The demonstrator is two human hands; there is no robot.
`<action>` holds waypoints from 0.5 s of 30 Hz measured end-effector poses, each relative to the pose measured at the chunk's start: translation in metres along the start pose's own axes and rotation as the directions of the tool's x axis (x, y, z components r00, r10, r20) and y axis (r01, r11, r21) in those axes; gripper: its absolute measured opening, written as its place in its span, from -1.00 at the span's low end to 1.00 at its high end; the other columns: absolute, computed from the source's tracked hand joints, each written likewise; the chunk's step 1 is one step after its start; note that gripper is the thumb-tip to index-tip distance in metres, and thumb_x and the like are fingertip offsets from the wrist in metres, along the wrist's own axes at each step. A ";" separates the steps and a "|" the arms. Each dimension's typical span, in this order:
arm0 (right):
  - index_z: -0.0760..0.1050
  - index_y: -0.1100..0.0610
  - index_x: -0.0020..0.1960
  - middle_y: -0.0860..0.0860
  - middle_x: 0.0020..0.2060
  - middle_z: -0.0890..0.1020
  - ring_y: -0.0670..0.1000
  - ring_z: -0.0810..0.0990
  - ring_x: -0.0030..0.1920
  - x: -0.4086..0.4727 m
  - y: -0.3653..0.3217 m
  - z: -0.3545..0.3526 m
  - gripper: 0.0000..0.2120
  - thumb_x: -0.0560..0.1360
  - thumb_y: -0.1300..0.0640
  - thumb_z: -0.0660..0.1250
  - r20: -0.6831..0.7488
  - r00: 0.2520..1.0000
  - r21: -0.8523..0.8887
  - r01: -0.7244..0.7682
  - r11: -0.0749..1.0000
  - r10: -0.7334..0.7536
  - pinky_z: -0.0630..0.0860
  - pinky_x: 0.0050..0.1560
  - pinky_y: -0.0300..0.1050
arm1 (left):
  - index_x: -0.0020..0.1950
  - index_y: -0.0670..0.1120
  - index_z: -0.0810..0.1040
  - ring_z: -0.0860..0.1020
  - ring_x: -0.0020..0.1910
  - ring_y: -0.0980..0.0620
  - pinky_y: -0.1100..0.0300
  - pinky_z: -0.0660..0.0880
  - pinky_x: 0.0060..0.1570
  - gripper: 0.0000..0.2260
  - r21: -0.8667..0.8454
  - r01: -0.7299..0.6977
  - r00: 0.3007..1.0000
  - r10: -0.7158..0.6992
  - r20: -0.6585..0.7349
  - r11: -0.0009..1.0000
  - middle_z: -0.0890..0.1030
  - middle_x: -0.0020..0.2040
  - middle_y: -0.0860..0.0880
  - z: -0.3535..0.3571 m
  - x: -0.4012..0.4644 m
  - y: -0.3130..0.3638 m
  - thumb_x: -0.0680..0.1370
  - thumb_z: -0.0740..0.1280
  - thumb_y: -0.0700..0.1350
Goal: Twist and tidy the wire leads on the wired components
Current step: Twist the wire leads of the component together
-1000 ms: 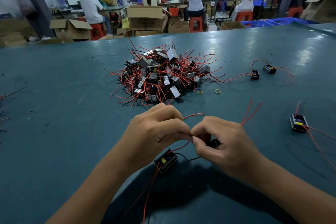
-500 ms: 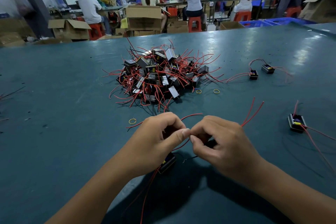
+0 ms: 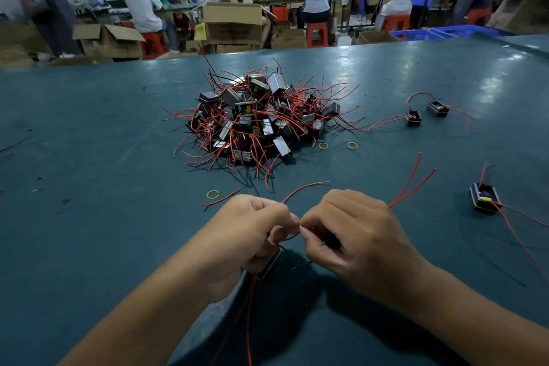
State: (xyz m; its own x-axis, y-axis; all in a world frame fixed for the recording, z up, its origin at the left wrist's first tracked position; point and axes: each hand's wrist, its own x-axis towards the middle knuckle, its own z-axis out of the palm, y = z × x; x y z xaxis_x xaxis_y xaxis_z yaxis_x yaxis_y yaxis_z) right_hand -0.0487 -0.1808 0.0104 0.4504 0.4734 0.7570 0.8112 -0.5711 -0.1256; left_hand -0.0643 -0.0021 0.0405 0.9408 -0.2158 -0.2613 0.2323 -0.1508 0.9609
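Observation:
My left hand [image 3: 255,235] and my right hand [image 3: 353,235] meet fingertip to fingertip near the table's front and pinch thin red wire leads [image 3: 292,235] between them. A small black wired component [image 3: 269,269] hangs under my left hand, mostly hidden by it, with red leads trailing down toward me. A second black part sits inside my right hand's fingers, barely visible. Two red lead ends [image 3: 411,184] stick out past my right hand. A big pile of wired components [image 3: 258,122] with tangled red leads lies in the middle of the table.
The green table [image 3: 89,187] carries single components at the right [image 3: 485,197] and far right [image 3: 414,119] [image 3: 437,108]. Yellow rubber bands [image 3: 212,194] [image 3: 352,145] lie loose near the pile. Cardboard boxes and seated workers fill the background beyond the far edge.
Both hands have lifted slightly and closed together. The component under my left hand has slid further beneath the hand, so less of it shows.

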 end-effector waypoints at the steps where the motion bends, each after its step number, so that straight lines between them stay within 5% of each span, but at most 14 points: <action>1: 0.56 0.19 -0.26 0.00 -0.36 0.52 0.03 0.43 -0.35 -0.002 0.000 0.000 -0.86 0.48 0.22 0.34 0.006 1.000 0.025 -0.027 0.999 0.027 0.34 -0.26 -0.15 | -0.37 -0.04 0.55 0.17 -0.48 0.06 0.32 0.11 -0.56 -0.77 0.055 -0.055 0.998 0.056 -0.022 0.997 0.34 -0.44 0.00 0.000 0.000 -0.002 0.49 0.33 -0.21; 4: 0.55 0.18 -0.24 -0.06 -0.35 0.50 -0.04 0.44 -0.34 -0.006 0.002 0.000 -0.90 0.45 0.23 0.39 0.029 0.989 0.140 -0.149 0.979 0.147 0.38 -0.25 -0.22 | -0.18 -0.03 0.58 0.34 -0.47 0.16 0.31 0.30 -0.46 -0.90 0.317 -0.362 0.923 0.385 -0.012 0.877 0.47 -0.40 0.13 -0.004 -0.001 -0.005 0.53 0.38 -0.16; 7: 0.55 0.17 -0.23 -0.12 -0.35 0.50 -0.12 0.46 -0.33 -0.008 0.005 -0.001 -0.92 0.43 0.24 0.41 0.063 0.971 0.245 -0.240 0.939 0.232 0.40 -0.24 -0.30 | 0.01 0.07 0.62 0.50 -0.24 0.13 0.30 0.41 -0.28 -0.83 0.573 -0.553 0.782 0.613 0.109 0.604 0.56 -0.13 0.14 -0.016 0.003 -0.006 0.52 0.43 -0.20; 10: 0.54 0.15 -0.22 -0.17 -0.34 0.49 -0.14 0.48 -0.32 -0.008 0.006 -0.002 -0.92 0.44 0.23 0.41 0.080 0.967 0.310 -0.254 0.916 0.242 0.40 -0.24 -0.34 | 0.05 -0.03 0.66 0.48 -0.15 0.15 0.38 0.36 -0.15 -0.87 0.692 -0.624 0.667 0.709 0.231 0.362 0.54 -0.04 0.09 -0.021 0.008 -0.007 0.52 0.47 -0.17; 15: 0.55 0.14 -0.21 -0.20 -0.33 0.49 -0.15 0.49 -0.32 -0.005 0.004 -0.006 -0.92 0.44 0.24 0.41 0.096 0.968 0.346 -0.252 0.904 0.233 0.41 -0.26 -0.34 | 0.01 -0.06 0.69 0.54 -0.07 0.06 0.02 0.53 -0.14 -0.86 0.699 -0.668 0.590 0.755 0.288 0.256 0.56 -0.04 0.05 -0.023 0.013 -0.009 0.53 0.44 -0.02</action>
State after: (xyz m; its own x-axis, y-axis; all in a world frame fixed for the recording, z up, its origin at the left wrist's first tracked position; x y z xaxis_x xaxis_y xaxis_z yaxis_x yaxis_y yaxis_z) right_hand -0.0495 -0.1896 0.0094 0.6608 0.3898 0.6414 0.7486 -0.4038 -0.5259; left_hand -0.0484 0.0188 0.0302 0.6591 -0.5186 0.5447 -0.7416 -0.5685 0.3561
